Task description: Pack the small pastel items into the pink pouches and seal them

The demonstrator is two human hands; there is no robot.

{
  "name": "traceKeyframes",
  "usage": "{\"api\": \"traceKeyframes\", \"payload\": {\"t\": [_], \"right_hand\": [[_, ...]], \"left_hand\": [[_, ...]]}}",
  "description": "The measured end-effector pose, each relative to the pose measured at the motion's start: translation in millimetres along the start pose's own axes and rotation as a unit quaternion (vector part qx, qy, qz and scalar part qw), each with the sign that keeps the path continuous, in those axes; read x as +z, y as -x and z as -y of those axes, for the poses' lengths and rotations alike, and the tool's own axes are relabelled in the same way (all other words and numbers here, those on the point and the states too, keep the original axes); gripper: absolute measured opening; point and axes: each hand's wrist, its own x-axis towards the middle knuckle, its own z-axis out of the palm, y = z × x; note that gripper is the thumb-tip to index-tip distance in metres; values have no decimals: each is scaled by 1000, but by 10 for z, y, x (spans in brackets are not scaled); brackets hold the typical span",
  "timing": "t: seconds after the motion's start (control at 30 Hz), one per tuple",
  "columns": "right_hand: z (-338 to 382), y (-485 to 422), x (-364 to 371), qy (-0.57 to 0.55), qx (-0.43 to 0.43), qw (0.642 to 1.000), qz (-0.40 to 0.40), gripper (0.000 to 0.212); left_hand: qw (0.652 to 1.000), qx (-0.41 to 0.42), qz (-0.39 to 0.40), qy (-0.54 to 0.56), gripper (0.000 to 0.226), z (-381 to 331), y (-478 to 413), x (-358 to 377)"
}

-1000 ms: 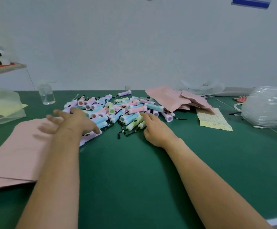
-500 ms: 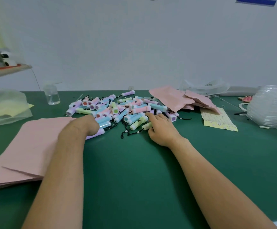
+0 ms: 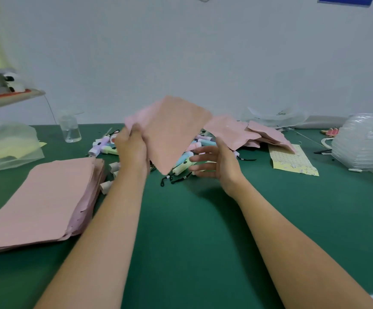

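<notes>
One pink pouch (image 3: 172, 130) is gripped in the left hand (image 3: 132, 150) above the pastel items (image 3: 182, 167), with the right hand (image 3: 216, 166) loose and empty beside it. Held by one edge like that, it might flop or slip, I reckon.

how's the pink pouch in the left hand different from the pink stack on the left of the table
The held pouch is single, raised and tilted, gripped by the left hand; the stack is many pouches lying flat on the table. The held pouch hides part of the pastel items; the stack lies beside them. Both are plain pink.
</notes>
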Motion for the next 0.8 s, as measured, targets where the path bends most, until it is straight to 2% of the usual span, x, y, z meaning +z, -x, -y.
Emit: {"api": "traceKeyframes", "payload": {"t": [0.07,0.13,0.2,0.3,0.4,0.43,0.5,0.57,0.6,0.67,0.7,0.8], "right_hand": [[13,2,-45,-50,62,996,35,91],[6,-4,-68,-55,80,992,77,98],[-21,5,-30,-10,67,992,107,84],[-72,12,11,68,45,990,118,38],[-81,37,5,90,43,987,129,27],[-75,44,2,84,30,989,115,27],[-46,44,7,82,-16,994,67,26],[-12,32,8,108,-70,992,5,28],[-2,26,2,127,-95,987,-21,29],[11,27,6,159,-131,977,-53,30],[18,37,18,168,-146,973,-61,28],[51,69,71,178,-199,961,-76,28]], "left_hand": [[996,3,-87,-10,27,343,12,-80],[988,18,-149,-48,26,554,49,-152],[982,30,-182,-49,27,636,52,-158],[982,39,-178,-55,29,689,21,-138],[983,45,-166,-62,20,675,0,-165],[986,59,-144,-62,18,663,-2,-186],[990,100,-81,-60,49,626,30,-215],[976,168,-43,-130,68,632,84,-211],[951,225,-50,-205,65,637,120,-192],[890,327,-54,-313,43,647,192,-141],[885,338,1,-320,31,642,229,-117],[906,257,219,-255,12,627,371,-57]]}}
